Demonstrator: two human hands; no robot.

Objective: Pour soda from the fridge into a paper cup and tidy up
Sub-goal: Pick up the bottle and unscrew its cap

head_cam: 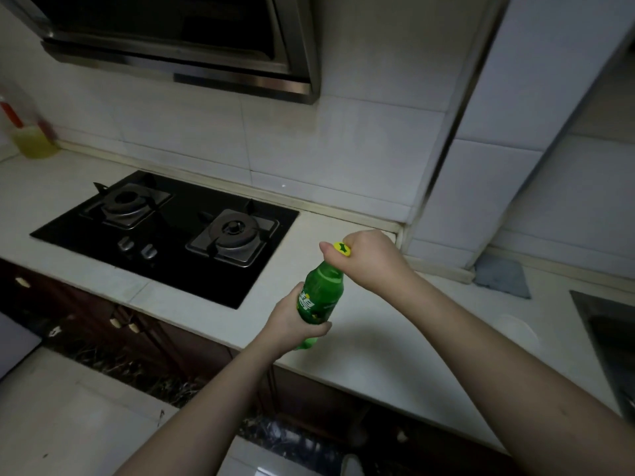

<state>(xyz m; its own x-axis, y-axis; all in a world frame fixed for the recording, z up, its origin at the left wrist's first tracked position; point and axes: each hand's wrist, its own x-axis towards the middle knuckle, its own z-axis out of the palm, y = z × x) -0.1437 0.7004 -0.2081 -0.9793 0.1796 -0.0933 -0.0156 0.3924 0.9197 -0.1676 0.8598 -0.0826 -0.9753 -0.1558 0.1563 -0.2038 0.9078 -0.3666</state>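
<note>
Both hands on it, I see: left hand (287,322) wraps the small green soda bottle (319,297), tilted; right hand (369,259) pinches its yellow cap (342,249).

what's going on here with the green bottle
A person stands at a kitchen counter holding a green soda bottle. The left hand grips its body, and the right hand is curled round the yellow cap, which is on the bottle. A white paper cup waits on the counter near the sink. Nothing looks poured yet.
</note>
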